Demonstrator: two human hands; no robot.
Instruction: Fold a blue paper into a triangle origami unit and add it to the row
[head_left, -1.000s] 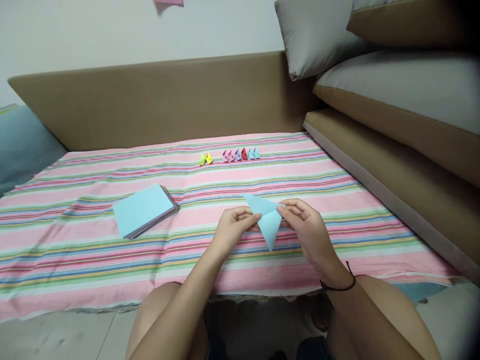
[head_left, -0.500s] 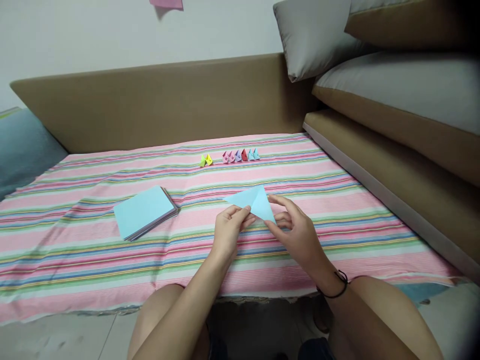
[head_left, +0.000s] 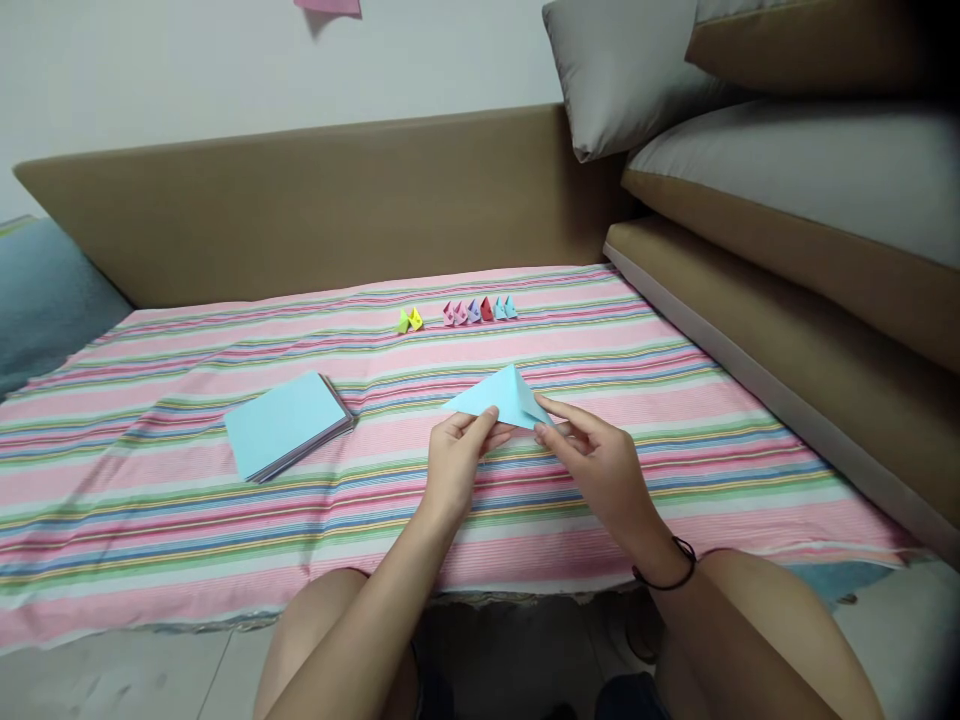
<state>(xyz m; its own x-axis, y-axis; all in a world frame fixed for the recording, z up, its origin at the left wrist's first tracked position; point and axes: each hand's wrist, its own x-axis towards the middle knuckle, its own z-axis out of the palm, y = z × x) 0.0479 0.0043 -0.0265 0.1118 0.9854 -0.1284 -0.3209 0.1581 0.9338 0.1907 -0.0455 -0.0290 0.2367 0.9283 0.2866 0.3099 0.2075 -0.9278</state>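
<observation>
A light blue paper folded into a triangle (head_left: 501, 398) is held just above the striped cloth (head_left: 150, 520), its point turned up and away from me. My left hand (head_left: 457, 462) pinches its lower left edge between thumb and fingers. My right hand (head_left: 596, 468), with a black band on the wrist, pinches the lower right corner, forefinger stretched along the edge.
A stack of paper sheets with a light blue one on top (head_left: 286, 424) lies to the left. A row of small folded paper pieces in yellow, pink, purple, red and blue (head_left: 459, 313) stands farther back. Brown cushions (head_left: 787, 330) rise along the right, and a brown backrest (head_left: 315, 200) lies behind.
The blue triangle has been turned over, from pointing down toward me to pointing up and away. Both hands shifted their grip to its lower edge.
</observation>
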